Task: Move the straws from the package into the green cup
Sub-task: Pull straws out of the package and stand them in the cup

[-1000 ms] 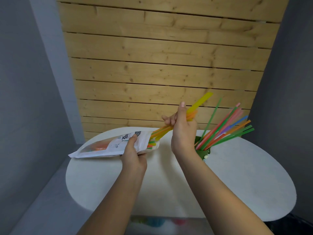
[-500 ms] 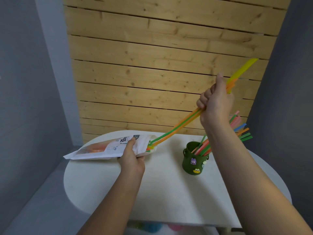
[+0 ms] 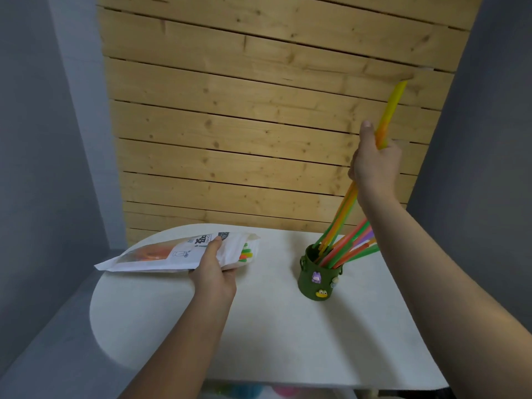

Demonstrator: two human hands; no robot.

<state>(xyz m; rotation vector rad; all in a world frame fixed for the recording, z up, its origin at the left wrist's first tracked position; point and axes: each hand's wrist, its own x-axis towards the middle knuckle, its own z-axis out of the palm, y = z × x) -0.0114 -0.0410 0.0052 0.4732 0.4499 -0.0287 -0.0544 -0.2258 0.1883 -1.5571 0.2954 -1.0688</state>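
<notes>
In the head view, the right hand (image 3: 374,165) is raised at the far right, fingers curled tight round a small bundle of straws (image 3: 342,214) that slants down to the left, its lower tips at or just inside the rim of the green cup (image 3: 316,279); whether they already touch the cup's bottom cannot be told. The cup stands upright on the white worktop (image 3: 259,326), already holding a fan of other straws (image 3: 357,249) that leans right. To the left, the left hand (image 3: 214,272) grips the white package (image 3: 172,254) near its open mouth, holding it roughly level, with more straw ends (image 3: 246,254) showing inside. The step in hand looks like dropping this bundle into the cup; the next move calls for lowering the straws fully in, letting go, then reaching back to the package mouth.
</notes>
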